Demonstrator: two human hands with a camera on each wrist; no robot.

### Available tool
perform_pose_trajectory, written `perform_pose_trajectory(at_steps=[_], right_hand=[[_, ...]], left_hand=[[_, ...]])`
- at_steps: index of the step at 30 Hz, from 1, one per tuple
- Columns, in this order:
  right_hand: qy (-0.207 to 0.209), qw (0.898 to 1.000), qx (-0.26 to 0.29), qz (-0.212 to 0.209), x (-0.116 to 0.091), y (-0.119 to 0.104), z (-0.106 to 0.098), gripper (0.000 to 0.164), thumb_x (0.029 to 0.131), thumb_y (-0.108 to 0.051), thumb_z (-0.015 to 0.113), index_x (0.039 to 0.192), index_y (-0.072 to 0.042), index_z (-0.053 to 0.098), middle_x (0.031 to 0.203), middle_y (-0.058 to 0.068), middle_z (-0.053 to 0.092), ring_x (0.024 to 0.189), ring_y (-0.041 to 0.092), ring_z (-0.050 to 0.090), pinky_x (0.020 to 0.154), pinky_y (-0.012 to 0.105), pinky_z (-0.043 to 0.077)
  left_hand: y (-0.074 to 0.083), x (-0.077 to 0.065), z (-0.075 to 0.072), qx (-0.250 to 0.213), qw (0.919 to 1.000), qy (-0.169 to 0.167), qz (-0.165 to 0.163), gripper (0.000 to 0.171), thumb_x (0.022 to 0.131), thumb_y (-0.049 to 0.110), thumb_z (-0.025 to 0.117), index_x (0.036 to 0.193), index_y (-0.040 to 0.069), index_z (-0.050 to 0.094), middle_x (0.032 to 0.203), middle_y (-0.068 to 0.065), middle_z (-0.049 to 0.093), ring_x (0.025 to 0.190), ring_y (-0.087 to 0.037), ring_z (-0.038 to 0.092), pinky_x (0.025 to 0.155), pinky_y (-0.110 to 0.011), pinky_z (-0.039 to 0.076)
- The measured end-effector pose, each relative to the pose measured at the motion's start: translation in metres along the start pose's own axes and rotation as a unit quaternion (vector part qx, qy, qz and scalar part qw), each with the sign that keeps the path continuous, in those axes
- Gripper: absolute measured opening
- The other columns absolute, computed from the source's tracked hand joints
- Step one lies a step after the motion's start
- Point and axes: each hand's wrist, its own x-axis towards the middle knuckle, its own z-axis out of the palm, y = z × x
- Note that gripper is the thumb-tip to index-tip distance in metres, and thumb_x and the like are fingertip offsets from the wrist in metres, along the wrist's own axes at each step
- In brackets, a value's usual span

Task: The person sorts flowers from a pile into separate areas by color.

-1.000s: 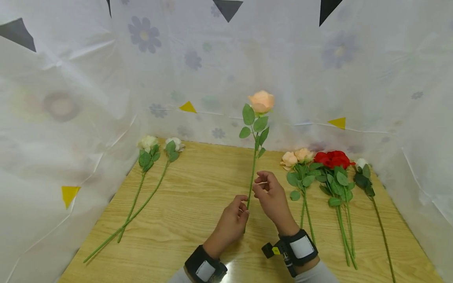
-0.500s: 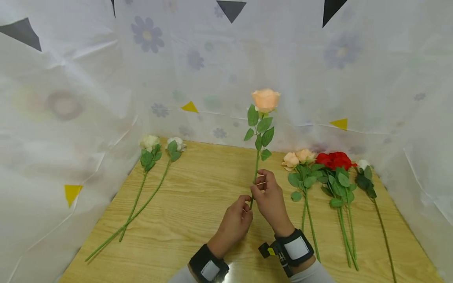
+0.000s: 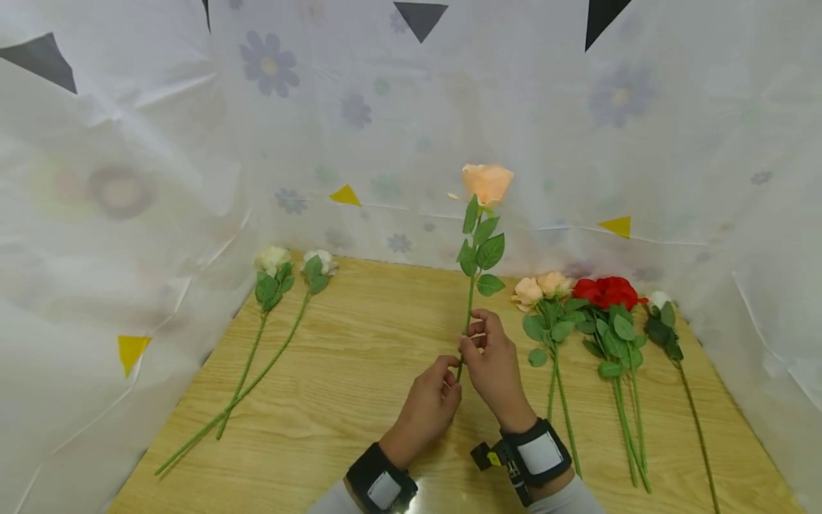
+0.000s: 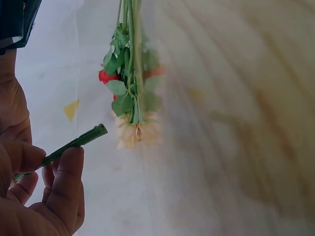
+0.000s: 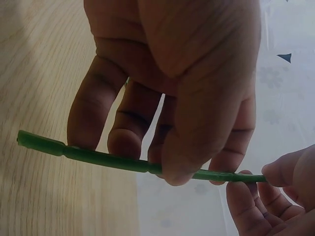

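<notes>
Upright over the table, a peach rose on a long green stem is held between both hands. My left hand pinches the lower stem, its fingers curled. Just above it, my right hand grips the stem between thumb and fingers. In the left wrist view, the cut end of the stem sticks out past the fingertips. Thumb and fingers press the stem from both sides in the right wrist view. The flower head is outside both wrist views.
Two white roses lie with crossed stems at the left of the wooden table. At the right lie peach roses, red roses and a white rose. A white sheet encloses the table's back and sides.
My right hand has closed in on the stem and now grips it. The rose has shifted slightly right and turned, its head leaning right. The left hand has moved slightly right.
</notes>
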Motion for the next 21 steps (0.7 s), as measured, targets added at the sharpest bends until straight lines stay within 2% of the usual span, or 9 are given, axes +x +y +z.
perform_pose_trajectory(at_steps=[2,5,9,12,16,19,21], right_hand=[[-0.001,1.0,-0.002,0.0,0.0,0.0,-0.003,0.04,0.095,0.0,0.061,0.133,-0.004,0.049,0.101,0.011,0.059,0.08,0.022,0.066,0.058,0.029,0.051],[-0.01,1.0,-0.015,0.01,0.001,0.002,-0.01,0.041,0.096,-0.001,0.06,0.134,-0.003,0.047,0.102,0.012,0.059,0.081,0.022,0.066,0.059,0.03,0.052],[-0.032,0.997,-0.053,0.047,0.004,0.009,-0.029,0.041,0.098,-0.004,0.057,0.136,-0.004,0.043,0.102,0.012,0.057,0.079,0.022,0.064,0.059,0.031,0.051],[-0.044,0.991,-0.104,0.068,0.009,0.018,-0.052,0.041,0.099,-0.006,0.055,0.137,-0.003,0.042,0.101,0.012,0.057,0.074,0.021,0.061,0.056,0.032,0.049],[-0.059,0.98,-0.171,0.078,0.014,0.035,-0.088,0.043,0.098,-0.007,0.053,0.137,0.004,0.041,0.099,0.015,0.059,0.059,0.019,0.053,0.048,0.032,0.041],[-0.073,0.973,-0.204,0.081,0.013,0.053,-0.113,0.042,0.096,-0.004,0.052,0.135,0.009,0.041,0.095,0.018,0.059,0.052,0.018,0.047,0.047,0.032,0.037],[-0.089,0.968,-0.217,0.094,0.011,0.064,-0.125,0.041,0.096,-0.002,0.051,0.134,0.011,0.041,0.093,0.019,0.059,0.053,0.019,0.046,0.048,0.034,0.037]], left_hand=[[-0.001,0.0,0.001,-0.003,1.0,-0.004,0.006,0.029,0.094,0.0,0.059,0.122,0.006,0.054,0.086,0.002,0.056,0.07,-0.005,0.054,0.059,-0.021,0.046],[-0.003,0.002,-0.001,-0.008,0.9995,-0.027,0.011,0.034,0.096,0.005,0.061,0.129,0.005,0.054,0.089,0.001,0.055,0.077,-0.007,0.058,0.065,-0.022,0.049],[-0.014,0.005,-0.019,0.008,0.9976,-0.068,0.004,0.051,0.097,0.017,0.064,0.143,0.003,0.047,0.1,-0.008,0.056,0.09,-0.018,0.06,0.075,-0.029,0.051],[-0.028,0.006,-0.047,0.037,0.9965,-0.073,-0.017,0.061,0.097,0.021,0.064,0.149,0.003,0.039,0.108,-0.016,0.057,0.097,-0.025,0.059,0.079,-0.037,0.05],[-0.048,0.007,-0.096,0.088,0.9922,-0.054,-0.069,0.064,0.097,0.021,0.063,0.152,0.004,0.035,0.119,-0.021,0.055,0.107,-0.032,0.057,0.083,-0.046,0.05],[-0.061,0.004,-0.136,0.156,0.9825,-0.037,-0.095,0.064,0.098,0.022,0.063,0.152,0.002,0.034,0.126,-0.025,0.051,0.111,-0.039,0.056,0.084,-0.051,0.049],[-0.067,-0.001,-0.162,0.199,0.9748,-0.024,-0.097,0.063,0.098,0.021,0.063,0.151,-0.001,0.035,0.127,-0.028,0.049,0.111,-0.042,0.055,0.084,-0.054,0.048]])
